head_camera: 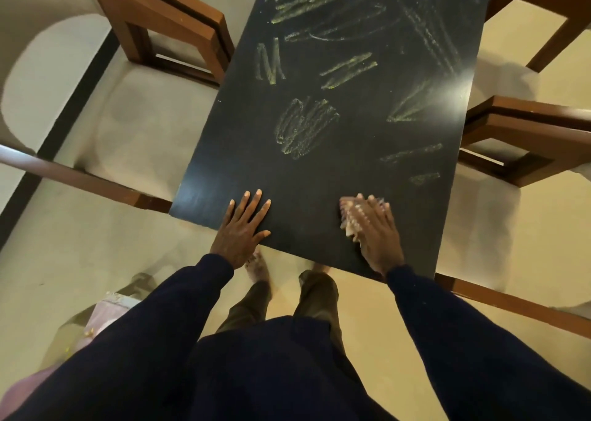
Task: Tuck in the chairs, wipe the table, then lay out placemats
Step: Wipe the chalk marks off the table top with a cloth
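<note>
A black table (319, 171) runs away from me, scribbled over with yellow-green chalk marks (303, 126). My left hand (243, 228) lies flat on the near edge with its fingers spread and nothing in it. My right hand (377, 232) presses a pale, blurred cloth (350, 216) onto the tabletop near the front right corner. Wooden chairs with beige seats stand along both sides: one at the left (166, 27), one at the right (524, 139).
Another chair's wooden rail (80, 177) crosses the near left, and a further one (511, 305) crosses the near right. A pinkish object (105, 312) lies on the floor by my left sleeve. My legs and a bare foot show below the table's edge.
</note>
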`<act>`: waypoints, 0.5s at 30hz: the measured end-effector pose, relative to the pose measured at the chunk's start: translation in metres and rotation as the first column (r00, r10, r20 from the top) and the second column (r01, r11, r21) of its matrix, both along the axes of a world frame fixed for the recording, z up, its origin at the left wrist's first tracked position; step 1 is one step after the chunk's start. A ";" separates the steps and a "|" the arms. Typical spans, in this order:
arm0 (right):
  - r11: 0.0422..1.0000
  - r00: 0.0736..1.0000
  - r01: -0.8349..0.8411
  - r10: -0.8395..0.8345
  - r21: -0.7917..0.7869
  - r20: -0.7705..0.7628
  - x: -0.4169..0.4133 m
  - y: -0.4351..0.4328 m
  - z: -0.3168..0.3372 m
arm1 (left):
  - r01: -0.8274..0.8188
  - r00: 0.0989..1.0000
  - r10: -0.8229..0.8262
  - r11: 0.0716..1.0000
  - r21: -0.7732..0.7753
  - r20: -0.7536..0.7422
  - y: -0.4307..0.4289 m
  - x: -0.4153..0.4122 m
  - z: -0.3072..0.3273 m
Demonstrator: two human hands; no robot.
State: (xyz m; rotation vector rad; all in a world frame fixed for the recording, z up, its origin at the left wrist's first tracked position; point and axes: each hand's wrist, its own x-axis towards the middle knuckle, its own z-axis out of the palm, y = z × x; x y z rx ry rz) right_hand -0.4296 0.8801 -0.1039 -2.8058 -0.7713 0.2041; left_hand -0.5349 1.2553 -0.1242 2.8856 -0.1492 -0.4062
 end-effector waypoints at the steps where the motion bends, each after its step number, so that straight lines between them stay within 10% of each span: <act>1: 0.989 0.989 0.149 -0.149 -0.003 0.017 0.006 0.015 0.000 | -0.009 1.000 0.009 1.000 -0.002 0.000 0.001 -0.003 -0.001; 5: 0.926 0.924 0.377 -0.378 0.025 0.049 0.009 0.096 -0.003 | -0.037 0.999 0.037 0.999 0.000 0.010 -0.001 -0.012 -0.001; 12: 0.909 0.908 -0.417 0.417 0.007 -0.029 -0.051 0.092 -0.012 | -0.036 0.998 0.037 0.999 -0.010 0.053 0.007 -0.020 -0.003; 15: 0.915 0.915 -0.403 0.402 -0.001 -0.017 -0.042 0.026 -0.007 | -0.032 0.998 0.033 0.999 -0.014 0.057 0.008 -0.021 -0.001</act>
